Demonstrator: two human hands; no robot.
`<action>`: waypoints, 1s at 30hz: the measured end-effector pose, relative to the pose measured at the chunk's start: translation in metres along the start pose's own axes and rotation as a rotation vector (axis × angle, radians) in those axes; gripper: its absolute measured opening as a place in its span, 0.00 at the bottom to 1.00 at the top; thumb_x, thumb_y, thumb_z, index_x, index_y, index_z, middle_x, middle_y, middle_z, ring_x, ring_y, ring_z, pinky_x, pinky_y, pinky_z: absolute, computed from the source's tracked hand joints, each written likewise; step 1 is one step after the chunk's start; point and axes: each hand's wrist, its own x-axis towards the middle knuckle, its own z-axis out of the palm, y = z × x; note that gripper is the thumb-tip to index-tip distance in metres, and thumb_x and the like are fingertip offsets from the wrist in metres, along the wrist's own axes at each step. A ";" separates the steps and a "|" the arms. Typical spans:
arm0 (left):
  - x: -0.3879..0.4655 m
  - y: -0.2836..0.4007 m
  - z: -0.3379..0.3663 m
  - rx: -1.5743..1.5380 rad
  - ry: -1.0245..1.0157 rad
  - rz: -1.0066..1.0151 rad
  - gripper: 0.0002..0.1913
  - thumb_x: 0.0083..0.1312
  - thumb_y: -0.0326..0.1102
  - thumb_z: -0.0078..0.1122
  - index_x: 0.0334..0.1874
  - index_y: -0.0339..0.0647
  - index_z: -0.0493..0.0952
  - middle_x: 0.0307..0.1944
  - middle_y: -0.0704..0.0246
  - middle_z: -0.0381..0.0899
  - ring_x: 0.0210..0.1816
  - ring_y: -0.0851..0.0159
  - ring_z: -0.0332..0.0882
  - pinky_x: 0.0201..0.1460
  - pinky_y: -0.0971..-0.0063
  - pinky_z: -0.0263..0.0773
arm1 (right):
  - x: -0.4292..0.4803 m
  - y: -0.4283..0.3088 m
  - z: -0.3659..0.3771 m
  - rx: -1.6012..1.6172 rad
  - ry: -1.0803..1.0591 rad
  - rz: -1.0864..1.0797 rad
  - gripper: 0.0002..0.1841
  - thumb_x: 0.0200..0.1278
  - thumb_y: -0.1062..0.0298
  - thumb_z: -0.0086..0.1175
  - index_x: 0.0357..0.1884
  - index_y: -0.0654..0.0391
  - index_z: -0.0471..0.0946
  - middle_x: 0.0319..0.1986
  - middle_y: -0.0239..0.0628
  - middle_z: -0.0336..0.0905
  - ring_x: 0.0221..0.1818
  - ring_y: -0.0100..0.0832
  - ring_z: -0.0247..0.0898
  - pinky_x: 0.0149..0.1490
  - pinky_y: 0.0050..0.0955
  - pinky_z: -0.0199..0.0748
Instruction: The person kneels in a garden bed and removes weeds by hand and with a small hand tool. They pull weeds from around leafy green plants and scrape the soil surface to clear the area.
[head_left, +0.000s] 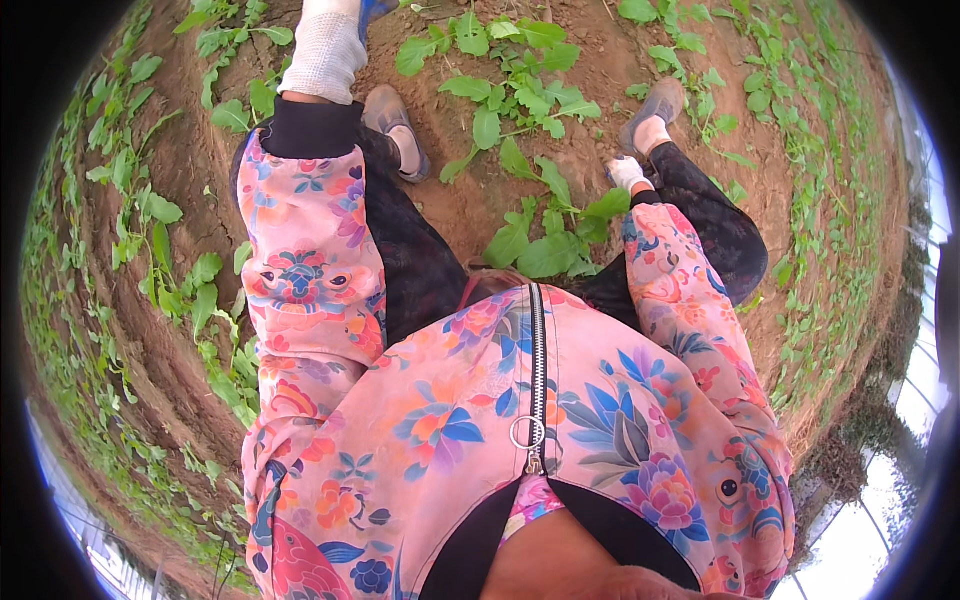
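My left hand (339, 24) reaches forward past the top edge of the view, in a white knit glove with some blue coating showing. Its fingers are cut off, so whatever they touch is hidden. Low beside my right shoe (654, 112) is my right hand (628, 172), in a dirty white glove, close to my dark trouser leg; its fingers are too small and turned away to read. Between my feet grow leafy green seedlings (517, 82) with lobed leaves. A nearer clump of broad-leaved plants (553, 240) stands just in front of my body.
My left shoe (388, 112) rests on brown soil (439, 217). Rows of green plants run along the left (161, 217) and right (810, 172) sides. Translucent greenhouse sheeting (862, 540) with thin frame lines shows at the lower right rim.
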 end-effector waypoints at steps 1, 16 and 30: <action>-0.013 -0.007 0.005 0.116 -0.075 -0.023 0.11 0.70 0.40 0.57 0.50 0.46 0.77 0.29 0.76 0.75 0.28 0.74 0.71 0.27 0.79 0.66 | -0.006 0.001 -0.008 -0.048 -0.010 -0.012 0.17 0.66 0.60 0.46 0.49 0.53 0.81 0.50 0.46 0.81 0.57 0.44 0.75 0.61 0.42 0.69; -0.120 -0.209 0.067 1.415 -0.435 -0.461 0.26 0.62 0.52 0.55 0.56 0.42 0.78 0.55 0.54 0.80 0.58 0.51 0.78 0.60 0.59 0.71 | -0.010 0.067 -0.110 -0.001 0.340 -0.486 0.09 0.59 0.63 0.58 0.37 0.55 0.83 0.37 0.41 0.84 0.37 0.40 0.81 0.43 0.38 0.77; -0.044 -0.236 0.016 0.612 0.561 -0.665 0.35 0.59 0.48 0.65 0.68 0.50 0.64 0.62 0.56 0.69 0.57 0.52 0.71 0.59 0.59 0.68 | -0.033 0.017 -0.197 -0.273 0.592 -1.009 0.12 0.46 0.78 0.61 0.35 0.53 0.81 0.45 0.31 0.80 0.41 0.34 0.77 0.45 0.28 0.78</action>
